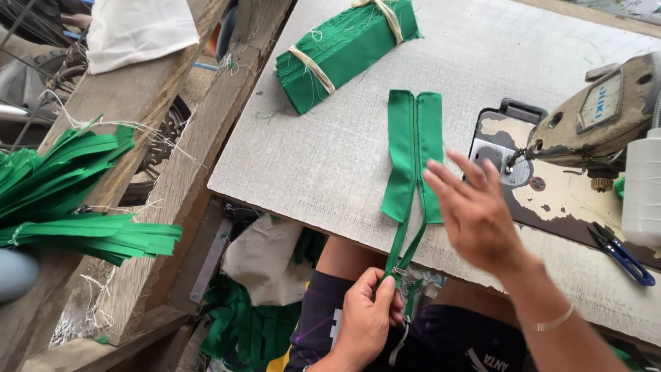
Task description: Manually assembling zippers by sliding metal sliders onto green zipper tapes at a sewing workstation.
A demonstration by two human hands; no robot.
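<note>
Your left hand (368,317) is closed in a pinch on the lower end of the green zipper (406,251), below the near edge of the table (330,151), over your lap. Your right hand (475,210) is open, fingers spread and nearly flat, hovering just right of the green fabric piece (412,148); its fingertips overlap the piece's right edge, but you cannot tell whether they press on it.

The green fabric piece lies flat on the grey, textured table, two strips joined along the zipper. Its long axis runs away from you: the far end points toward the bundle of green strips (344,48), the near end hangs at the table's edge, where the zipper tapes come together and drop to your left hand.

Beyond the piece, that bundle lies tied with pale bands. To its right stands the sewing machine (599,110), with blue-handled snips (623,255) near it. To the left of the piece, past the table edge, a wooden frame (165,172) carries loose green strips (62,200).
</note>
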